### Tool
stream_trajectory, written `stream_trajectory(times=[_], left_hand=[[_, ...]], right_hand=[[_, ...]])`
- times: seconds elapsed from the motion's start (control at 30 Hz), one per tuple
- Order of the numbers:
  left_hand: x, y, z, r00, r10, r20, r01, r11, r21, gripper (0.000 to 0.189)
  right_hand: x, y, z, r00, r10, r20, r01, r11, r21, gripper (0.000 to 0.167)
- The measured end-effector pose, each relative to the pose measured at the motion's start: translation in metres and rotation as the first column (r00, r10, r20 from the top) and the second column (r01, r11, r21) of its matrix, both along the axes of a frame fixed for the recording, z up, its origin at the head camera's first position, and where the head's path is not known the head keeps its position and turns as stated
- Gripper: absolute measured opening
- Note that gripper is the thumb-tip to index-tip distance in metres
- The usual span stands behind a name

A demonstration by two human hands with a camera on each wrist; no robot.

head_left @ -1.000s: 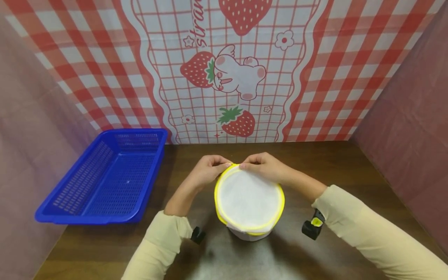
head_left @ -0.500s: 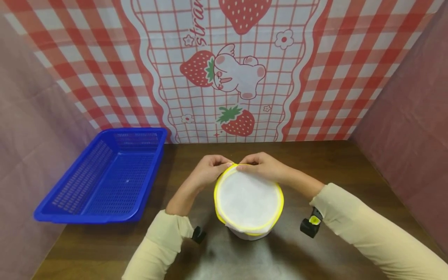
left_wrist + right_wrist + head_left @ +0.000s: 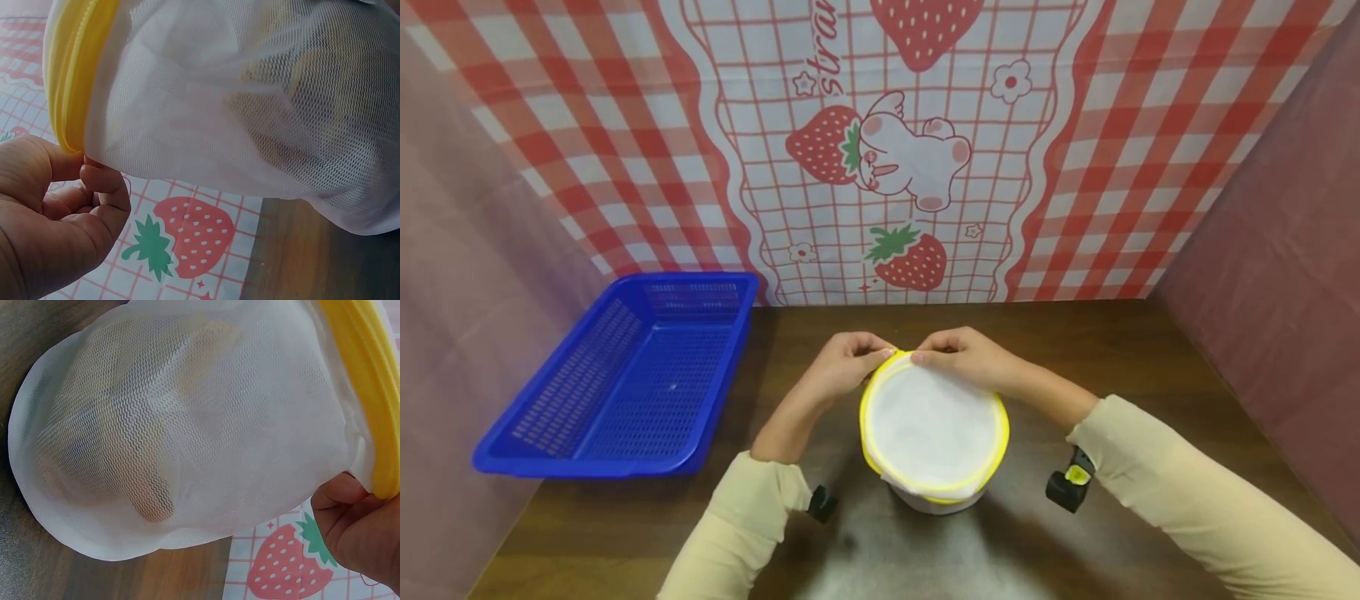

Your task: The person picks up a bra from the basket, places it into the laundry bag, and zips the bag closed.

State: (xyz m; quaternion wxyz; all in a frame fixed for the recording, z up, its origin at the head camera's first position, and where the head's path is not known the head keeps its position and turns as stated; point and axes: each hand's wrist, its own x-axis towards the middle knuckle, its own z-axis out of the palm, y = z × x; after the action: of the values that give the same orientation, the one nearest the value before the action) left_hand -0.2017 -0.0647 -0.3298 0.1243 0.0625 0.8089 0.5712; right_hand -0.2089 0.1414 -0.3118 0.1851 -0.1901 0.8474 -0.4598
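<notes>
A white mesh laundry bag (image 3: 934, 425) stands on the table, its round top edged by a yellow zip band (image 3: 81, 75). At the far side of that rim, my left hand (image 3: 842, 364) pinches the yellow edge between thumb and fingers. Just to its right, my right hand (image 3: 973, 358) grips the same rim with the thumb on top. Both wrist views show the fingers at the band's end and the mesh side hanging from it. Brownish and dark contents (image 3: 150, 481) show dimly through the mesh; their kind cannot be made out. The zip pull is hidden.
A blue perforated plastic basket (image 3: 632, 400) stands at the left of the brown wooden table (image 3: 1097, 342). Behind rises a red-and-white checked cloth (image 3: 917, 167) with strawberries. Pinkish cloth walls (image 3: 1277, 250) close off both sides.
</notes>
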Motion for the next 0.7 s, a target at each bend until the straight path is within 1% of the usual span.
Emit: stream_trajectory(times=[0.17, 0.33, 0.5, 0.7], left_hand=[[-0.0008, 0.0020, -0.0001, 1.000, -0.002, -0.028, 0.001, 1.000, -0.009, 0.022], [-0.0006, 0.0041, 0.0004, 0.999, -0.006, -0.045, 0.005, 1.000, -0.015, 0.022], [0.0000, 0.0049, 0.0008, 0.999, -0.008, -0.040, 0.008, 1.000, -0.008, 0.021], [-0.0010, 0.0051, 0.0002, 1.000, -0.012, -0.025, 0.012, 1.000, -0.011, 0.020]], right_hand=[[-0.0002, -0.0002, 0.0005, 1.000, 0.016, 0.015, -0.016, 1.000, -0.015, 0.029], [0.0001, -0.0020, 0.0010, 0.999, 0.034, 0.001, -0.034, 0.999, -0.016, 0.027], [-0.0004, -0.0018, 0.0004, 0.999, 0.031, -0.010, -0.031, 1.000, -0.005, 0.026], [0.0002, -0.0015, 0.0012, 1.000, 0.028, -0.003, -0.028, 1.000, -0.006, 0.026]])
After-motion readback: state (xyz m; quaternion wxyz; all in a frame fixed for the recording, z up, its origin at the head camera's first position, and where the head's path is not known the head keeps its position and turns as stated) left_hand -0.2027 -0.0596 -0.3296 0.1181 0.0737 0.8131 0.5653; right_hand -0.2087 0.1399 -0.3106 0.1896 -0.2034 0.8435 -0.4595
